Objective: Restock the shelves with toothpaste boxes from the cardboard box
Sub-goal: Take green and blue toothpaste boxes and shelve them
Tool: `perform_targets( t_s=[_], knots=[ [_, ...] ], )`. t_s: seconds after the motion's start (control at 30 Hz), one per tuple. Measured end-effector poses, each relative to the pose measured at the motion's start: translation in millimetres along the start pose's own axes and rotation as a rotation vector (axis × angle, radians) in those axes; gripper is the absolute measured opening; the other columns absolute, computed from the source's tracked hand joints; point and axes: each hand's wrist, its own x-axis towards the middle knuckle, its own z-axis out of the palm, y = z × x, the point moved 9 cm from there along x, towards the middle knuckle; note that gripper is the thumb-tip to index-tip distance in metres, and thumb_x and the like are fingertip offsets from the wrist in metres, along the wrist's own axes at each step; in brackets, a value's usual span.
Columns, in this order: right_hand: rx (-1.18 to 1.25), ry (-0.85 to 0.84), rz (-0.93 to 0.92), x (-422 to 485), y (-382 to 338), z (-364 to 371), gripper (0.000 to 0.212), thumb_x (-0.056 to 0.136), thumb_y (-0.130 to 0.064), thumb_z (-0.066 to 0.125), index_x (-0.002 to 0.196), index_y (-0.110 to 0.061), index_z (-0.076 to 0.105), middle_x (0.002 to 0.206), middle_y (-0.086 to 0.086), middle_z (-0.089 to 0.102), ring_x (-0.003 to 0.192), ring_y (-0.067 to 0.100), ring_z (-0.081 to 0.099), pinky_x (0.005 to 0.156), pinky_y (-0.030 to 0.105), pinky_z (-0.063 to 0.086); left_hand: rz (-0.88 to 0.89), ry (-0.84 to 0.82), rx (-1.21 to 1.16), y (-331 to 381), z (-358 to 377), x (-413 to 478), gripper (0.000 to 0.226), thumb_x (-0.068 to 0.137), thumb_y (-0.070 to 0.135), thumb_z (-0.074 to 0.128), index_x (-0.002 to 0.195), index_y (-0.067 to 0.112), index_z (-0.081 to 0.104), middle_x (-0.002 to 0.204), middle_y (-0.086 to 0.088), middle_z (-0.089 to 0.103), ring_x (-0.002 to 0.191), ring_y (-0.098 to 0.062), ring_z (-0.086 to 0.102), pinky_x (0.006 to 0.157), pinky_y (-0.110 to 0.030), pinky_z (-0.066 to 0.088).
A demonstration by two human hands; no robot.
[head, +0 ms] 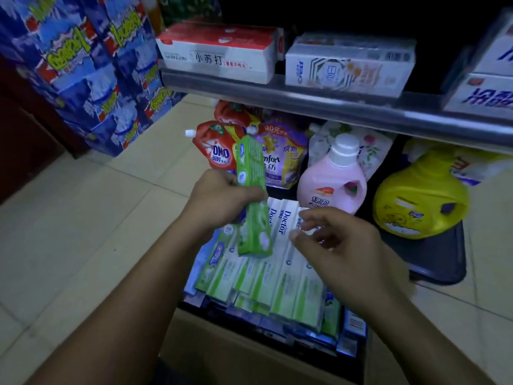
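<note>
A: Which hand's got it?
B: Left hand (222, 195) grips the green toothpaste box (251, 162) mid-length, above the cardboard box (222, 351). Long axis runs away from the person; the shelf (305, 101) is ahead & higher.
A: Right hand?
B: Right hand (341, 245) holds nothing, fingers loose, just over the white boxes (286, 218), so it's nearer to those.

pink bottle (331, 187) | yellow jug (419, 201) | red OMO pouch (216, 151) | blue packs (91, 65) stacked left

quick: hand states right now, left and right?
Left hand: closed around the green toothpaste box.
Right hand: open, fingers loosely curled, holding nothing, over the white boxes.
</note>
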Motion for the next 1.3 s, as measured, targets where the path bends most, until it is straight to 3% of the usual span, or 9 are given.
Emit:
perform_targets(
  t_s=[0.17, 0.27, 0.33, 0.4, 0.47, 0.63, 0.83, 1.2, 1.3],
  knots=[
    [-0.232, -0.251, -0.285, -21, -28, 46, 0.075, 0.078, -0.053, 0.078, 0.144, -0.044, 0.044, 0.144, -0.018, 0.042, 0.119, 0.002, 0.053, 0.089, 0.026, 0.051, 0.011, -0.065, -0.286, 7, 17, -5, 0.036, 0.068, 0.027, 0.087, 0.052, 0.024, 0.055, 0.050, 0.000, 0.047, 0.041, -0.018, 0.044, 0.045, -0.023, 0.042],
    [-0.354, -0.091, -0.427, -23, -34, 46, 0.065, 0.081, -0.023, 0.082, 0.139, -0.028, 0.053, 0.140, -0.003, 0.050, 0.119, 0.015, 0.056, 0.092, 0.034, 0.051, 0.030, -0.159, -0.296, 10, 27, -17, 0.038, 0.080, 0.032, 0.084, 0.047, 0.028, 0.064, 0.051, 0.006, 0.057, 0.045, -0.013, 0.054, 0.049, -0.022, 0.048],
    [-0.270, 0.066, -0.449, -20, -33, 33, 0.053, 0.078, -0.012, 0.079, 0.128, -0.020, 0.063, 0.122, -0.003, 0.064, 0.109, 0.009, 0.061, 0.092, 0.020, 0.048, -0.039, -0.248, -0.267, 6, 28, -27, 0.036, 0.084, 0.060, 0.071, 0.065, 0.030, 0.075, 0.066, -0.002, 0.073, 0.055, -0.017, 0.069, 0.051, -0.023, 0.052],
    [-0.094, 0.210, -0.318, -12, -24, 10, 0.041, 0.079, -0.024, 0.077, 0.119, -0.030, 0.068, 0.099, -0.014, 0.070, 0.089, -0.002, 0.064, 0.082, 0.012, 0.048, -0.148, -0.270, -0.140, -9, 13, -31, 0.064, 0.076, 0.081, 0.053, 0.080, 0.020, 0.071, 0.071, -0.010, 0.075, 0.057, -0.024, 0.072, 0.050, -0.023, 0.051],
    [0.130, 0.232, -0.167, 0, -10, -2, 0.032, 0.081, -0.034, 0.075, 0.111, -0.039, 0.069, 0.092, -0.017, 0.072, 0.081, 0.007, 0.069, 0.078, 0.028, 0.058, -0.158, -0.237, 0.087, -22, -7, -30, 0.064, 0.069, 0.075, 0.049, 0.084, 0.015, 0.064, 0.073, -0.010, 0.074, 0.059, -0.025, 0.071, 0.053, -0.027, 0.051],
    [0.412, 0.257, -0.014, 18, 8, -19, 0.029, 0.085, 0.000, 0.078, 0.110, -0.012, 0.070, 0.087, 0.002, 0.078, 0.074, 0.016, 0.071, 0.072, 0.039, 0.063, -0.098, -0.226, 0.794, -64, -25, -23, 0.048, 0.070, 0.065, 0.061, 0.100, 0.028, 0.058, 0.100, 0.004, 0.069, 0.089, -0.017, 0.065, 0.072, -0.033, 0.049],
    [0.481, 0.261, 0.034, 23, 13, -25, 0.030, 0.084, 0.005, 0.075, 0.113, 0.002, 0.067, 0.091, 0.017, 0.076, 0.069, 0.024, 0.070, 0.067, 0.033, 0.062, -0.141, -0.275, 0.721, -91, 13, -13, 0.049, 0.095, 0.064, 0.054, 0.098, 0.016, 0.065, 0.098, -0.002, 0.066, 0.090, -0.020, 0.063, 0.072, -0.032, 0.046],
    [0.589, 0.254, 0.090, 26, 23, -31, 0.020, 0.086, 0.004, 0.074, 0.100, -0.010, 0.070, 0.084, 0.010, 0.078, 0.066, 0.023, 0.070, 0.062, 0.029, 0.060, -0.214, -0.218, 0.271, -99, 21, -1, 0.024, 0.083, 0.032, 0.084, 0.094, 0.021, 0.067, 0.092, 0.005, 0.071, 0.075, -0.009, 0.069, 0.058, -0.022, 0.050],
    [0.616, 0.246, 0.112, 27, 24, -30, 0.019, 0.086, 0.003, 0.074, 0.098, -0.011, 0.071, 0.085, 0.010, 0.078, 0.066, 0.025, 0.072, 0.060, 0.028, 0.060, -0.221, -0.145, 0.253, -94, 13, -2, 0.042, 0.077, 0.030, 0.089, 0.092, 0.026, 0.050, 0.087, 0.010, 0.062, 0.068, -0.002, 0.060, 0.041, -0.014, 0.039]
  ],
)
